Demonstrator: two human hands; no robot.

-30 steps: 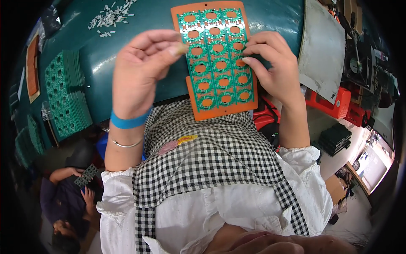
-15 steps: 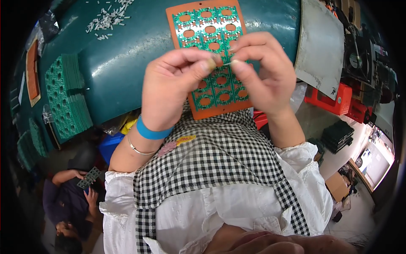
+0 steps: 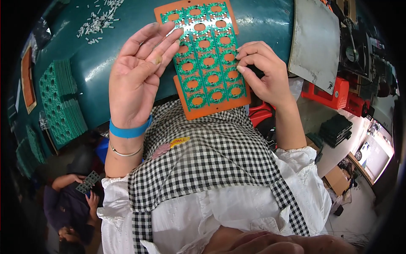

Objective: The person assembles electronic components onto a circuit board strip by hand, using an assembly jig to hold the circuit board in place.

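A green circuit board panel (image 3: 215, 54) with several oval cut-outs lies on an orange backing plate (image 3: 203, 112) in front of me. My left hand (image 3: 141, 70) is raised at the panel's left edge, palm turned up and fingers stretched out; nothing shows in it. At the panel's right edge is my right hand (image 3: 266, 74), its fingers curled and thumb and forefinger close together at the board. Whether anything small sits between those fingertips I cannot make out.
Small white pieces (image 3: 99, 23) lie scattered at the far left of the green table (image 3: 105, 63). A stack of green panels (image 3: 63, 101) stands on the left. A grey sheet (image 3: 315, 42) and a red crate (image 3: 325, 95) are at right. Lower left, another person (image 3: 72, 203) holds a board.
My hands, which met over the panel around a thin strip, have parted. The left moved leftward and opened; the right dropped to the panel's right edge. The thin strip no longer shows.
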